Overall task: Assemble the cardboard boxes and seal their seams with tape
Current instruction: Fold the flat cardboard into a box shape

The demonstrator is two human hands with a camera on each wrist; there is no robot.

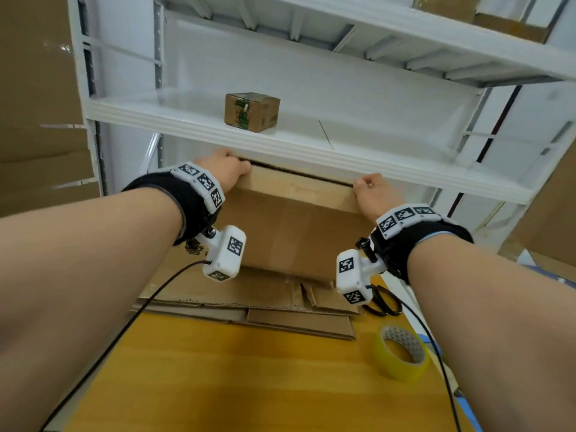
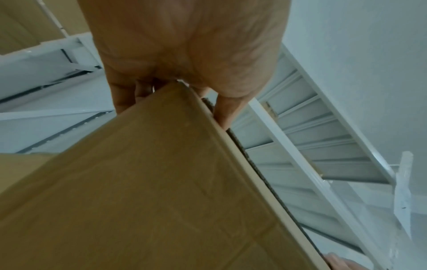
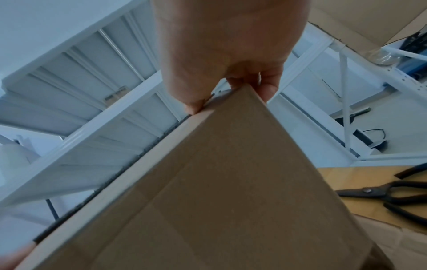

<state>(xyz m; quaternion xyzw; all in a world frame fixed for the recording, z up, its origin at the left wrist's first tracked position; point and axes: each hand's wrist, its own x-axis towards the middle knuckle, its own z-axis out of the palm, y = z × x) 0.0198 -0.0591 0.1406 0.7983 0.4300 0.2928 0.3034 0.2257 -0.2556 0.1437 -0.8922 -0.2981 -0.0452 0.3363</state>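
Observation:
A brown cardboard box is held up off the wooden table, its top edge just under a white shelf. My left hand grips its upper left corner, with the fingers behind the panel and the thumb along the edge. My right hand grips the upper right corner, with the thumb pressed on the top edge. Both wrist views show the box from below. A roll of yellow tape lies on the table at the right.
Flattened cardboard sheets lie on the table under the box. Black scissors rest to the right of them. A small printed carton stands on the white shelf. Larger cardboard leans at the left and right.

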